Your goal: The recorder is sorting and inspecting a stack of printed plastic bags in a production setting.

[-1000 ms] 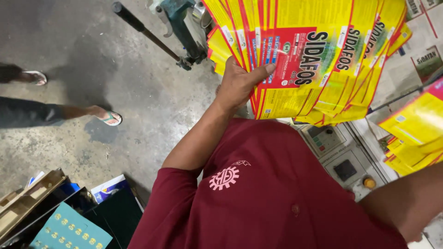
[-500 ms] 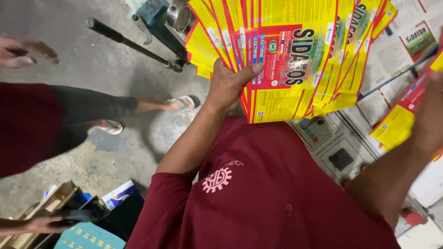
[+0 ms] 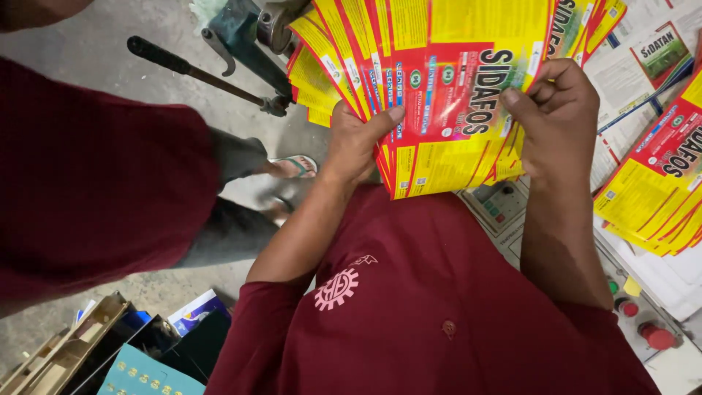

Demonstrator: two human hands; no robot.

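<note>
Yellow-and-red printed paper labels were fanned out in front of the person's chest, both hands gripping them. The left hand was closed on the fan's left lower edge, thumb across the front sheet; the right hand pinched the right edge with curled fingers. Judging by the spread, the sheets were mid-sorting, none yet set down. A second pile of matching labels lay at the right edge of the grey machine panel.

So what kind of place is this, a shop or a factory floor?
Probably a printing or packaging workshop: both hands fan a stack of printed yellow-and-red sheets, a machine control panel with red buttons sits at the right, and the concrete floor is bare.
</note>
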